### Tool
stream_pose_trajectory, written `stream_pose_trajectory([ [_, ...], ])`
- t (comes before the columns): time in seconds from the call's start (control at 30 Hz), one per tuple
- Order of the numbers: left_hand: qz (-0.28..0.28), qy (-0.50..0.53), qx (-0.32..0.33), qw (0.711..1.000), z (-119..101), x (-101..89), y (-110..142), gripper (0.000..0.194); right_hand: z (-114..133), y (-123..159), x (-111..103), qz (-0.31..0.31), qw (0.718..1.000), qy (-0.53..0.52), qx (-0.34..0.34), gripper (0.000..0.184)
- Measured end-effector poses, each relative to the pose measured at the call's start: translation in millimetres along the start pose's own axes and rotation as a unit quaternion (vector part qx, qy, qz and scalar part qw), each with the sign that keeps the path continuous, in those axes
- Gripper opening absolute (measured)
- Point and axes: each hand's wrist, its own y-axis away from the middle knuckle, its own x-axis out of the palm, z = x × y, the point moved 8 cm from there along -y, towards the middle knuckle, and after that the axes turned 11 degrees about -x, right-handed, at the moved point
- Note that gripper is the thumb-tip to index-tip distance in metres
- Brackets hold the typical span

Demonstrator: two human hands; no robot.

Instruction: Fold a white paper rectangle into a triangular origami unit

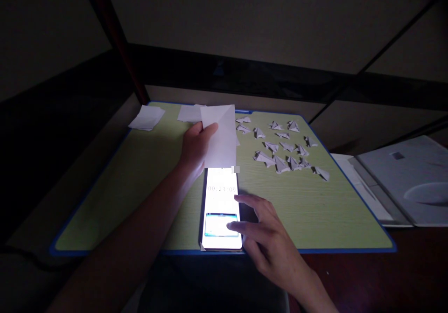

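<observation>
Several folded papers (287, 146) occupy the board (315, 215) beside the held sheet (222, 142).

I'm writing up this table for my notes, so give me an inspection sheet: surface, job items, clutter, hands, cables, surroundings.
Surface: blue-rimmed green tabletop.
Job's things: white paper, diagonally creased; lit phone at the near edge, showing digits.
Clutter: folded paper pieces toward the right; flat sheets at far left.
Hands: left hand grips the paper; right hand has fingers at the phone, touch unclear.
Cables: dark cord-like shape, lower left, too dim to confirm.
Surroundings: dim; pale flat object beyond the right edge.
</observation>
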Motion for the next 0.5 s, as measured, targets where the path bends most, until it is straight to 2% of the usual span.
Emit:
stream_pose_trajectory([
  [0.3,0.003,-0.025,0.008,1.0,1.3,1.2,-1.9,0.025,-2.5,4.0,0.1,-0.014,0.999,-0.033,0.01,0.038],
  [0.4,0.003,-0.047,0.009,0.999,1.2,1.2,-2.0,0.026,-9.2,6.4,-8.0,-0.06,0.994,-0.086,0.04,0.041],
  [0.5,0.004,-0.064,0.009,0.998,1.6,0.9,-1.9,0.026,-18.3,-1.2,-25.1,-0.108,0.986,-0.11,0.068,0.04],
])
